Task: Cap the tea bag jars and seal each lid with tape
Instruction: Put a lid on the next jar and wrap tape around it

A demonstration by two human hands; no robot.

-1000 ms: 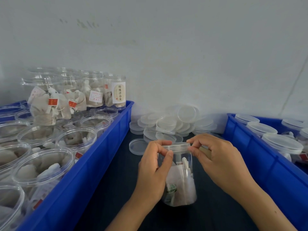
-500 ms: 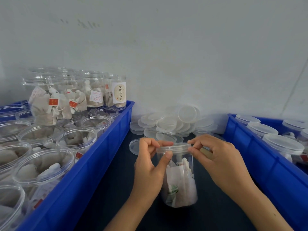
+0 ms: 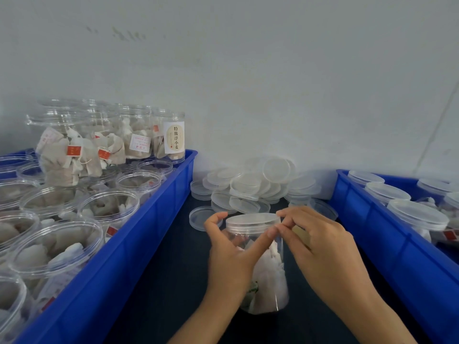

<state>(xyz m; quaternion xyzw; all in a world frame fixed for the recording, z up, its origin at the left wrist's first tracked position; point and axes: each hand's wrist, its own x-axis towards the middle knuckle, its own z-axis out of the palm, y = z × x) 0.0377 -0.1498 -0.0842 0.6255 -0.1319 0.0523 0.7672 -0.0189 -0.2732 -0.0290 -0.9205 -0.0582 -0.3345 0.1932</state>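
Since a second ago: left thumb slid rightward along the rim, from the near left of the lid to its right edge, meeting the right hand there; jar a little more upright, otherwise in the same spot. Likely meaning: tape being smoothed round the seam, wrap nearly closed, though the tape itself too clear to make out. From the left: blue bin packed with open, uncapped jars of tea bags, more stacked behind, one with a printed label. Between the bins, on the dark table, a heap of loose clear lids against the wall. In front of the heap, the working jar, standing on the table, lid already seated. Left hand wrapped round the jar's left side, fingers curled behind the lid's left edge, thumb stretched across the front just under the rim. Right hand at the lid's right edge, fingers narrow, thumb and forefinger pinching at the seam beside the left thumb tip; whether a tape end sits in that pinch, impossible to tell. Something pale and rounded tucked in the right palm, perhaps a tape roll. Far right: second blue bin holding capped jars.
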